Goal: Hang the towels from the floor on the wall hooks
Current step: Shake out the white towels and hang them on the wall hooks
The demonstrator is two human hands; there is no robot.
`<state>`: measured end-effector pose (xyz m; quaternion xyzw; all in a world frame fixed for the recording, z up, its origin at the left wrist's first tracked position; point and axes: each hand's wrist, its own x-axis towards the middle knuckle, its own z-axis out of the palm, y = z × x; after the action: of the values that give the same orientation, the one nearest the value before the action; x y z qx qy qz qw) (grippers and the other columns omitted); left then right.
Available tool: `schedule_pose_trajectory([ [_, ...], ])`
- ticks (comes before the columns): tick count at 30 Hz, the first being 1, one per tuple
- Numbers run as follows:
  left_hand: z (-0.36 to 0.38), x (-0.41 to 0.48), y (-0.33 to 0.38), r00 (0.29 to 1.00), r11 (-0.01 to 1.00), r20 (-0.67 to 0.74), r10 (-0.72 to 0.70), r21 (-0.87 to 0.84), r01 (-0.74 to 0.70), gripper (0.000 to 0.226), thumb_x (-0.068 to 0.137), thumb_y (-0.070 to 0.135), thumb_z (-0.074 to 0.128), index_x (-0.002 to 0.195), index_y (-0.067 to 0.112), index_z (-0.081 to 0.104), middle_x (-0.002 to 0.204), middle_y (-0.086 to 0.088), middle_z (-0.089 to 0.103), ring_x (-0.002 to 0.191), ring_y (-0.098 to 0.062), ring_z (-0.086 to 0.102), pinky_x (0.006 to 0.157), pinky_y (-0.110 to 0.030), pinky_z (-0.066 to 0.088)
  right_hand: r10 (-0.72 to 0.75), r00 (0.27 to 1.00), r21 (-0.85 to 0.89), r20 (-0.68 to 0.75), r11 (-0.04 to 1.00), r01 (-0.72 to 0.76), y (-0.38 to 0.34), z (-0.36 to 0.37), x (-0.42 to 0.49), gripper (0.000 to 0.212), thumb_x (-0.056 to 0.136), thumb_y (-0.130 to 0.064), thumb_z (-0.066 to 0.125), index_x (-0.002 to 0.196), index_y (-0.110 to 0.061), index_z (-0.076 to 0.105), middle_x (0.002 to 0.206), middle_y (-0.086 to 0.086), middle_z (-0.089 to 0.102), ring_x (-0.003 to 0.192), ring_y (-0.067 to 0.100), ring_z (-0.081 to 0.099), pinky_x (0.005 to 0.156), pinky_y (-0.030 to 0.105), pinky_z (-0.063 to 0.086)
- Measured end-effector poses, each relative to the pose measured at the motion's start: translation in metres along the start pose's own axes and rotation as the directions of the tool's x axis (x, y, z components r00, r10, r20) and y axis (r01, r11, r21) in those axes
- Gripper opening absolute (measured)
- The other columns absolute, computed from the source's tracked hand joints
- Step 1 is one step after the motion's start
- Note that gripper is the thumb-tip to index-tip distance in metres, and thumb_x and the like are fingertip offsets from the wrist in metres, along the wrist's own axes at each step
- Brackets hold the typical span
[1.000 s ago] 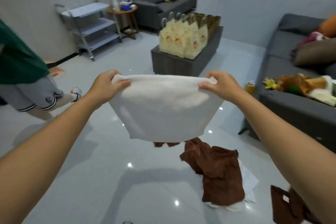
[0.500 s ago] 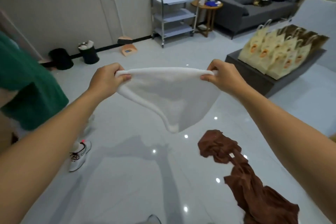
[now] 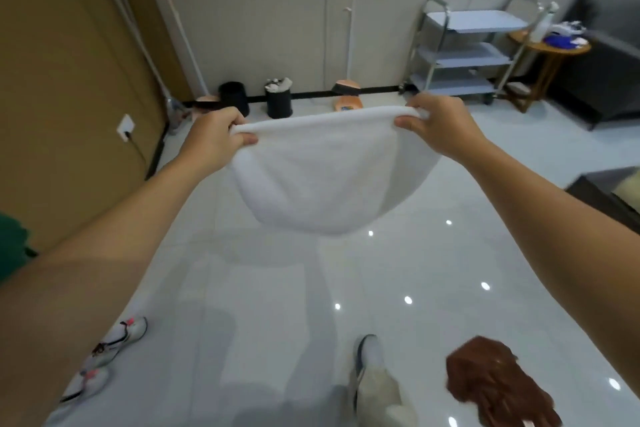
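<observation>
A white towel (image 3: 329,177) hangs spread out in front of me at chest height. My left hand (image 3: 214,139) pinches its top left corner and my right hand (image 3: 436,125) pinches its top right corner, so the upper edge is stretched between them. A brown towel (image 3: 495,385) lies crumpled on the glossy floor at the lower right. No wall hooks are visible in this view.
A brown wooden wall (image 3: 62,97) with a socket stands at the left. Two black bins (image 3: 278,97), a dustpan (image 3: 348,99) and a grey trolley (image 3: 464,52) line the far wall. Another person's shoes (image 3: 114,347) are at the lower left, my own foot (image 3: 370,364) below.
My view has swung left, from the sofa and coffee table to the wall with the bins. Both hands still hold the white towel stretched out; the brown towel now lies at the lower right.
</observation>
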<state>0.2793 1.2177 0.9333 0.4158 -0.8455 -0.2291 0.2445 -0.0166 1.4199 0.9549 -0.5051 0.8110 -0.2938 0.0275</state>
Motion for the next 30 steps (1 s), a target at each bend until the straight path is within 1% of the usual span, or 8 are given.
schedule_pose_trajectory([
  [4,-0.016,0.048,-0.022,0.992,0.994,-0.087,-0.094,0.044,0.098,0.018,0.081,0.017,0.076,0.087,0.007,0.062,0.085,-0.006,0.059,0.08,-0.022,0.051,0.059,-0.031,0.031,-0.097,0.994,0.083,0.052,0.992,0.092,-0.008,0.037,0.093,0.033,0.092,-0.037,0.063,0.114,-0.012,0.065,0.107,0.004,0.059,0.1,0.026,0.053,0.077,0.028,0.034],
  [6,-0.028,0.068,-0.029,0.977,0.981,-0.135,-0.163,0.083,0.175,0.016,0.083,0.019,0.074,0.086,0.01,0.06,0.083,-0.005,0.058,0.077,-0.021,0.05,0.055,-0.03,0.032,-0.161,0.983,0.125,0.091,0.981,0.149,-0.016,0.056,0.141,0.031,0.091,-0.042,0.063,0.107,-0.016,0.066,0.106,0.009,0.062,0.105,0.03,0.054,0.076,0.032,0.038],
  [8,-0.041,0.084,-0.037,0.955,0.959,-0.186,-0.229,0.123,0.254,0.016,0.085,0.022,0.072,0.086,0.012,0.06,0.083,-0.004,0.059,0.075,-0.022,0.05,0.058,-0.031,0.033,-0.216,0.967,0.147,0.134,0.969,0.196,-0.028,0.073,0.185,0.031,0.089,-0.052,0.06,0.099,-0.023,0.065,0.098,0.009,0.066,0.099,0.032,0.057,0.079,0.038,0.045],
  [13,-0.067,0.114,-0.061,0.888,0.898,-0.316,-0.336,0.177,0.402,0.017,0.087,0.028,0.069,0.085,0.014,0.059,0.075,0.001,0.056,0.067,-0.019,0.05,0.057,-0.033,0.035,-0.339,0.92,0.223,0.195,0.929,0.295,-0.065,0.112,0.276,0.035,0.093,-0.041,0.06,0.103,-0.008,0.063,0.095,0.013,0.064,0.091,0.029,0.053,0.076,0.037,0.04],
  [16,-0.081,0.13,-0.082,0.86,0.88,-0.356,-0.366,0.167,0.444,0.016,0.088,0.026,0.068,0.083,0.015,0.058,0.071,0.004,0.053,0.062,-0.013,0.046,0.053,-0.031,0.032,-0.41,0.885,0.265,0.221,0.898,0.351,-0.092,0.138,0.321,0.029,0.094,-0.043,0.059,0.103,-0.015,0.065,0.095,0.005,0.063,0.089,0.023,0.052,0.075,0.034,0.04],
  [20,-0.1,0.157,-0.116,0.8,0.834,-0.447,-0.4,0.184,0.52,0.018,0.09,0.03,0.066,0.082,0.018,0.056,0.071,0.003,0.054,0.062,-0.015,0.047,0.053,-0.031,0.031,-0.492,0.839,0.285,0.234,0.859,0.424,-0.135,0.175,0.379,0.03,0.094,-0.044,0.056,0.1,-0.016,0.064,0.092,0.006,0.062,0.087,0.028,0.055,0.074,0.039,0.05],
  [25,-0.129,0.207,-0.168,0.742,0.776,-0.491,-0.457,0.187,0.602,0.022,0.091,0.036,0.064,0.085,0.016,0.056,0.075,-0.002,0.058,0.062,-0.019,0.051,0.053,-0.033,0.034,-0.583,0.792,0.271,0.183,0.804,0.529,-0.198,0.232,0.452,0.032,0.097,-0.037,0.055,0.098,-0.006,0.062,0.096,0.011,0.059,0.09,0.029,0.053,0.073,0.036,0.041],
  [30,-0.167,0.286,-0.226,0.744,0.82,-0.503,-0.44,0.112,0.561,0.02,0.093,0.023,0.062,0.083,0.011,0.049,0.071,0.0,0.052,0.06,-0.014,0.047,0.05,-0.031,0.031,-0.58,0.775,0.309,0.249,0.806,0.504,-0.262,0.278,0.527,0.016,0.099,-0.028,0.053,0.103,-0.012,0.056,0.094,0.005,0.055,0.077,0.019,0.05,0.061,0.028,0.037],
])
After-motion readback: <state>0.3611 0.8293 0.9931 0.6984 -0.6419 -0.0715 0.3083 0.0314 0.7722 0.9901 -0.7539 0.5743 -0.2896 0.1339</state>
